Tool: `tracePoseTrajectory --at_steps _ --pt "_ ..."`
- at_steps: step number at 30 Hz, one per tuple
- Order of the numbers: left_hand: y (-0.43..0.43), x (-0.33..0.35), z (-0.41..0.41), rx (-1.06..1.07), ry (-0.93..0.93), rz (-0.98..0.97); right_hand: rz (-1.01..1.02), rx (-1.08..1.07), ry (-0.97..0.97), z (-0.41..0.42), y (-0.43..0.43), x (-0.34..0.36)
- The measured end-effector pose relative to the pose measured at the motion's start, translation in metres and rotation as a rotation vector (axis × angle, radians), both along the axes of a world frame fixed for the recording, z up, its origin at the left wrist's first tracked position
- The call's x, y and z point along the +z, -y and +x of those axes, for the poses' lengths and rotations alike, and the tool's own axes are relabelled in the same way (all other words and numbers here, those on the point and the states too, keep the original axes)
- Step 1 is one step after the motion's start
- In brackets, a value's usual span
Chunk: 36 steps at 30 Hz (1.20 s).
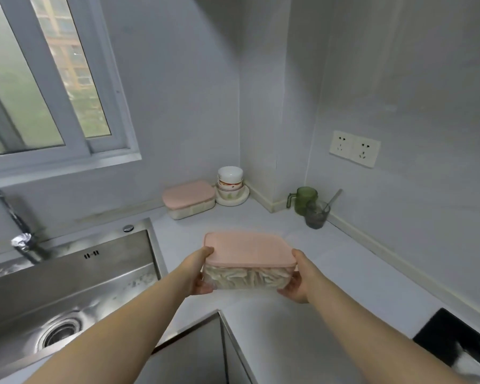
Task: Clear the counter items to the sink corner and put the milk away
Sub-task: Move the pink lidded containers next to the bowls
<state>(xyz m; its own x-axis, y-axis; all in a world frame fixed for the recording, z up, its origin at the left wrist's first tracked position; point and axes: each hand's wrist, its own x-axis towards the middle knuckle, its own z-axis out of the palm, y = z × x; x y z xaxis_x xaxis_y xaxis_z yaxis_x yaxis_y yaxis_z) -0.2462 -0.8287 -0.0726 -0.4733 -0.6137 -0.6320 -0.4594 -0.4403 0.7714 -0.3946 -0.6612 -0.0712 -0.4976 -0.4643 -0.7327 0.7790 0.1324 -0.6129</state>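
A clear food box with a pink lid point(247, 252), full of pale food, is held above the white counter point(330, 273) between both hands. My left hand point(201, 273) grips its left end, thumb on the lid edge. My right hand point(298, 278) grips its right end the same way. A second pink-lidded box point(189, 196) sits against the back wall near the corner. Beside it stands a stack of white bowls point(230, 184) on a plate. No milk is in view.
A steel sink point(67, 286) with a tap point(17, 225) lies to the left. A green mug point(305, 199) and a glass with a spoon point(316, 214) stand by the right wall under a socket point(355, 148). A black hob corner point(460, 339) shows at lower right.
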Motion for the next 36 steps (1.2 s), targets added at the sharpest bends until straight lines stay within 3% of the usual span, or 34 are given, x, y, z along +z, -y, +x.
tracePoseTrajectory --at_steps 6,7,8,13,24,36 --pt "0.059 -0.001 -0.008 0.103 -0.037 -0.045 -0.095 -0.057 -0.074 -0.014 0.071 -0.001" --pt "0.157 -0.001 -0.011 0.104 -0.056 -0.043 -0.108 -0.055 -0.073 -0.014 0.168 -0.009" --pt "0.178 -0.006 -0.011 0.088 -0.061 -0.068 -0.112 -0.052 -0.072 -0.013 0.188 -0.014" --pt "0.224 -0.010 -0.014 0.101 -0.080 -0.089 -0.103 0.067 0.013 -0.008 0.241 -0.017" --pt "0.336 -0.030 -0.036 0.121 -0.128 0.033 -0.041 0.086 -0.135 -0.052 0.366 -0.017" --pt "0.430 -0.051 -0.101 0.265 -0.083 -0.169 -0.004 0.141 -0.303 -0.117 0.475 -0.033"
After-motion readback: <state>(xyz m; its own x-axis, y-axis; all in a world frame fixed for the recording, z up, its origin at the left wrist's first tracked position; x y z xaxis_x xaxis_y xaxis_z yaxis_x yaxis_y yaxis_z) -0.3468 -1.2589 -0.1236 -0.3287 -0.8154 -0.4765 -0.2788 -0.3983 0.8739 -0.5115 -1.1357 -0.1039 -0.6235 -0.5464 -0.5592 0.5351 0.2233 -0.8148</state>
